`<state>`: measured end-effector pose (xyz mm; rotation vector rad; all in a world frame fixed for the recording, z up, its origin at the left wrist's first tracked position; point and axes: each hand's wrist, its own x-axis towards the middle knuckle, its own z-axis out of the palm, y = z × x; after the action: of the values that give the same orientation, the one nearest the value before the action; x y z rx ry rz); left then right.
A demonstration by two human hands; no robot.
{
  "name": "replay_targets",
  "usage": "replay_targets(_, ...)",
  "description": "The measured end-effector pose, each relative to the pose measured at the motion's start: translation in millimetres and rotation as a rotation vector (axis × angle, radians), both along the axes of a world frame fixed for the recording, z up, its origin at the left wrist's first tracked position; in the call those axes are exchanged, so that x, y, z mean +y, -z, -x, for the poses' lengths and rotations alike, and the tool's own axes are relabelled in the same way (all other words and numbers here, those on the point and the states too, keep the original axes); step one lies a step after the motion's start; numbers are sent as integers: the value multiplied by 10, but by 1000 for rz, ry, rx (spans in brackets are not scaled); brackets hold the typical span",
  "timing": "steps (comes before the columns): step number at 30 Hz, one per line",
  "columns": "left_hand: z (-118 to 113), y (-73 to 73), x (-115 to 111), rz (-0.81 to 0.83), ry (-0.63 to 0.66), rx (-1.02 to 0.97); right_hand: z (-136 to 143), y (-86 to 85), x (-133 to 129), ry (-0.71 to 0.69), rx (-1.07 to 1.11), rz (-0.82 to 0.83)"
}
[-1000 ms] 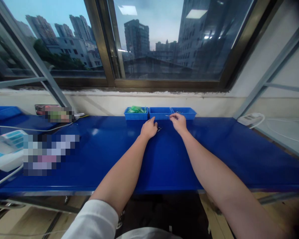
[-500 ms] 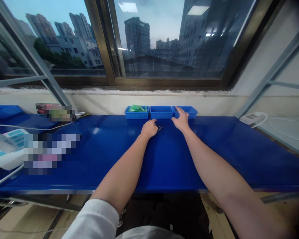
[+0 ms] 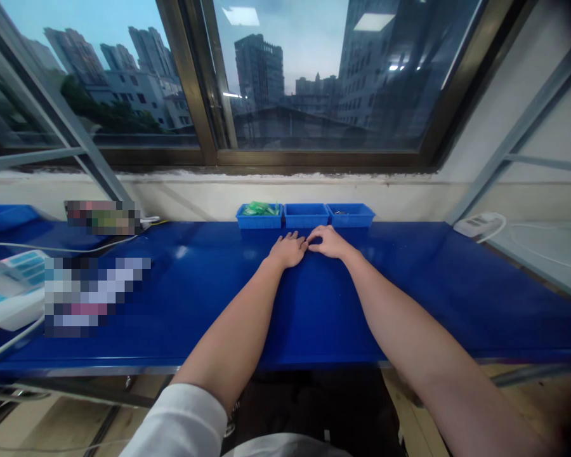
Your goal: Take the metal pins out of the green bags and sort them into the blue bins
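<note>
My left hand [image 3: 289, 251] lies palm down on the blue table, its fingers stretched out and apart. My right hand [image 3: 329, 243] is just to its right, thumb and forefinger pinched together at the edge of the left hand. Whatever the pinch holds is too small to make out. Behind the hands stand three blue bins in a row. The left bin [image 3: 259, 221] has green plastic packets [image 3: 261, 208] in it, and the right bin [image 3: 351, 219] has small metal pieces [image 3: 342, 213]. Between them is the middle bin [image 3: 307, 220], its inside partly visible.
The blue table [image 3: 209, 304] runs up to the wall below a window [image 3: 314, 76]. At left are a white device with a blue keypad [image 3: 26, 270], blurred items and a cable. A white power strip [image 3: 478, 224] lies at the right by a metal frame.
My right hand has come from the right bin toward me and left, beside my left hand. My left fingers have spread flat. The small metal pieces beside my left hand are now hidden.
</note>
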<state>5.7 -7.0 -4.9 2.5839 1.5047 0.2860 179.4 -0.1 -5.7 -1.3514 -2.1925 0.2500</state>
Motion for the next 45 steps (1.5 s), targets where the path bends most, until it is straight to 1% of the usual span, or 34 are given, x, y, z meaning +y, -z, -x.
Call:
replay_targets(6, -3, 2, 6, -1, 17, 6, -33, 44, 63, -8, 16, 27)
replay_targets(11, -1, 35, 9, -22, 9, -58, -59, 56, 85, -19, 73, 49)
replay_targets(14, 2, 30, 12, -73, -6, -174, -62, 54, 78, 20, 178, 62)
replay_targets(17, 0, -2, 16, -197, 31, -335, -37, 29, 53, 76, 251, 13)
replay_targets(19, -5, -26, 17, -260, 57, -427, -7, -2, 26, 81, 277, -14)
replay_targets(23, -12, -63, 7, -294, 57, -528, 48, -74, -32, 86, 307, -38)
replay_targets(26, -9, -83, -13, -284, 33, -533, 68, -96, -52, 107, 329, -27)
replay_targets(29, -7, -105, -40, -260, 6, -506, 82, -81, -39, 115, 402, 8)
replay_targets(33, -10, -136, -69, -207, -49, -474, 100, -54, -5, 22, 636, 97)
replay_targets(36, -14, -147, -78, -181, -76, -463, 99, -58, -1, -8, 814, 178)
replay_targets(40, -18, -142, -80, -170, -63, -456, 75, -80, -13, -14, 920, 239)
replay_targets(43, -18, -135, -77, -205, -31, -459, 48, -93, -3, 17, 935, 189)
replay_targets(45, -12, -130, -69, -248, -48, -475, 22, -102, 13, 85, 902, 77)
